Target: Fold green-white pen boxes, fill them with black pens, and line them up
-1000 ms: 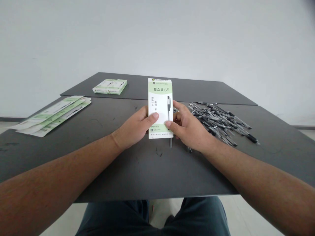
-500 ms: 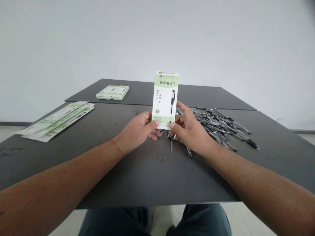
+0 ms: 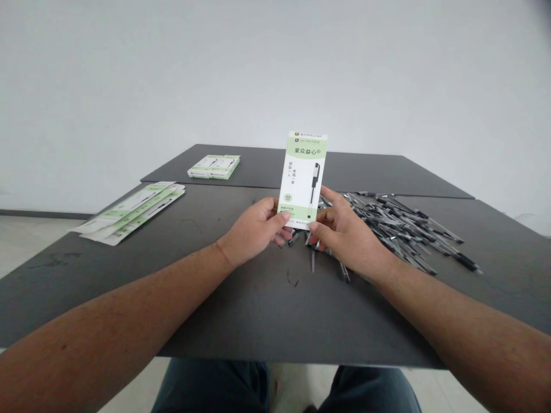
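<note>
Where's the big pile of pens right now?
In the head view, the pile of pens lies on the dark table, mostly to the right of the held green-and-white box and partly hidden behind the right hand.

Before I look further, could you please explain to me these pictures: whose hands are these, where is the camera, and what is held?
There is no machine here: these are a person's bare left hand and right hand. The camera is worn on that person's head, looking forward and down. Both hands hold one white-and-green box near its lower end. On the dark table lie a heap of pens at the right, flattened cartons at the left, and two similar boxes farther back.
</note>
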The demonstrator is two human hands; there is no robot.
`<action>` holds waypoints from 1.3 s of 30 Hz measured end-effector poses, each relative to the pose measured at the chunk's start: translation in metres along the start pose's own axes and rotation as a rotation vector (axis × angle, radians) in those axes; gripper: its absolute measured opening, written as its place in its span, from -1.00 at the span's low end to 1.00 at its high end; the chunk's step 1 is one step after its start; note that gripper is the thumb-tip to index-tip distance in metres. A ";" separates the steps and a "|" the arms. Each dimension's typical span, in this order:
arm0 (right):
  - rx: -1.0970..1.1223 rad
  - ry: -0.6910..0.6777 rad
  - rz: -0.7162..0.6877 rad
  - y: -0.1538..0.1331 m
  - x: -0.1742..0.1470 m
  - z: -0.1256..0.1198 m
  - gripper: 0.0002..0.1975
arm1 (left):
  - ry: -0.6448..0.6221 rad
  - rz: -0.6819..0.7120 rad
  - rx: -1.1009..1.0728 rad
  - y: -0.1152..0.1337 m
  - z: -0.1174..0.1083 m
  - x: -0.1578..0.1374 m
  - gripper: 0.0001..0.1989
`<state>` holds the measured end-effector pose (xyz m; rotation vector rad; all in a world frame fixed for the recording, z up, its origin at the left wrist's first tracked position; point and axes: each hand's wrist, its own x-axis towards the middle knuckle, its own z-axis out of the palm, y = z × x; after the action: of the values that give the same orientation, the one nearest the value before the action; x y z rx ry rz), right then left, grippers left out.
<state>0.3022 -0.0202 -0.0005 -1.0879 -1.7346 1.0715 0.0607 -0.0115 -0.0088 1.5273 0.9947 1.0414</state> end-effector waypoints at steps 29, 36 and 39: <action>0.071 0.065 0.399 -0.033 0.218 0.077 -0.56 | 0.216 0.591 0.533 0.018 -0.021 -0.014 -0.80; 0.058 0.007 0.513 -0.018 0.264 0.133 -0.53 | 0.226 0.615 0.561 0.016 -0.023 -0.012 -0.79; 0.051 0.008 0.536 -0.012 0.273 0.141 -0.53 | 0.215 0.623 0.563 0.015 -0.024 -0.012 -0.78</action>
<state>0.0863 0.1978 0.0178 -1.5705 -1.4291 1.4176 0.0358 -0.0184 0.0076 2.3189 1.0360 1.4552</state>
